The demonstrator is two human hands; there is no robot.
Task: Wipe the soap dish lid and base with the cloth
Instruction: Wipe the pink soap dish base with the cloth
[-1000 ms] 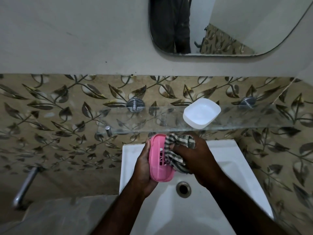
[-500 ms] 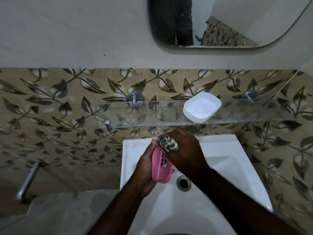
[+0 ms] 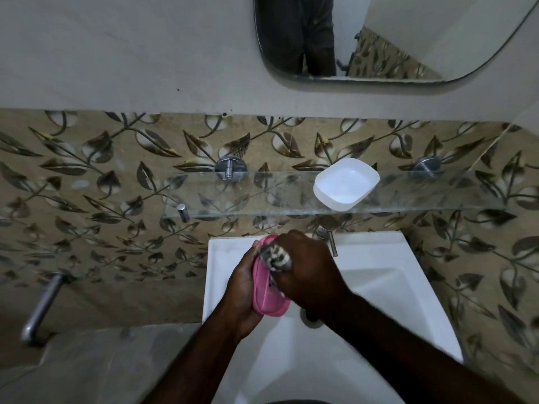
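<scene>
Over the white sink, my left hand grips a pink slotted soap dish part, held on edge with its inside facing right. My right hand covers most of that inside and holds a bunched checked cloth pressed against the pink part's upper end. Only a small tuft of the cloth shows between my fingers. The white soap dish part lies hollow side up on the glass shelf above the sink.
A chrome tap stands at the sink's back edge just right of my right hand. The drain shows below my right wrist. A mirror hangs above. A metal bar sticks out of the left wall.
My right hand has closed tighter over the cloth and slid up along the pink part; the loosely spread cloth is now bunched into a small tuft near its top.
</scene>
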